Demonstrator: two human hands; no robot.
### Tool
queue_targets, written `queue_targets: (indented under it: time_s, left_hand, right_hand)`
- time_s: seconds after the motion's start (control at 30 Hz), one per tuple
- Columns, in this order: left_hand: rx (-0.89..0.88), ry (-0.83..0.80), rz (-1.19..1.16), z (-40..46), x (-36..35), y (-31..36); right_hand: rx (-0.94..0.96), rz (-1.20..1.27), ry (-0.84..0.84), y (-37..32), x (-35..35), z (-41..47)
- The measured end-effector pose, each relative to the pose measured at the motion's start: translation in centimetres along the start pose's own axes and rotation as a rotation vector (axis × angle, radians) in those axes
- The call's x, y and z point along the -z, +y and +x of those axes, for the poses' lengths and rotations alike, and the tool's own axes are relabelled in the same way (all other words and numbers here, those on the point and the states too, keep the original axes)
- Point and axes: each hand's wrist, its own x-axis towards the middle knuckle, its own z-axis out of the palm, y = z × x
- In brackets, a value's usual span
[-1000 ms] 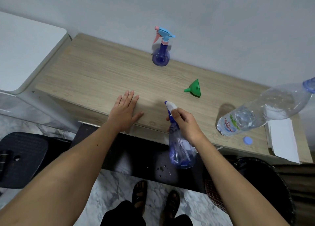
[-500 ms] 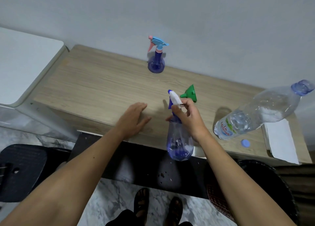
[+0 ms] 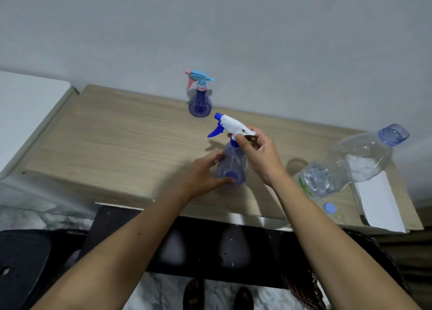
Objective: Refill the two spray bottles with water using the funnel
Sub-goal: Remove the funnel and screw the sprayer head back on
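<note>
A clear blue spray bottle (image 3: 231,162) with a white and blue trigger head (image 3: 228,123) stands on the wooden table (image 3: 117,141) near its front edge. My left hand (image 3: 205,171) grips the bottle's body from the left. My right hand (image 3: 259,155) pinches the neck just under the trigger head. A second spray bottle (image 3: 199,99), blue with a light blue and pink head, stands by the wall. The green funnel is almost wholly hidden behind my right hand. A large clear water bottle (image 3: 350,167) stands uncapped at the right.
A blue cap (image 3: 329,208) lies near the front edge beside the water bottle. White paper (image 3: 378,199) lies at the table's right end. A white surface (image 3: 25,108) adjoins the table's left. A black stool (image 3: 25,263) and a dark basket (image 3: 304,286) stand on the floor below.
My right hand lifted the spray bottle from below the table edge and set it on the table. My left hand moved right from the tabletop and took hold of the bottle's body.
</note>
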Motion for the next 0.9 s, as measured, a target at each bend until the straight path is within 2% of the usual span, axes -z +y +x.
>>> queue_targets:
  time_s: [0.37, 0.63, 0.9]
  left_hand:
    - [-0.009, 0.212, -0.060, 11.0, 3.0, 0.4]
    - [0.051, 0.155, -0.020, 18.6, 2.2, -1.3]
    - [0.044, 0.172, 0.006, 20.5, 0.5, -2.4]
  right_hand:
    - [0.097, -0.095, 0.089, -3.2, 1.9, 11.4]
    - [0.095, -0.182, 0.177, -1.1, 2.9, 17.4]
    - [0.155, -0.194, 0.214, 0.5, 3.1, 19.6]
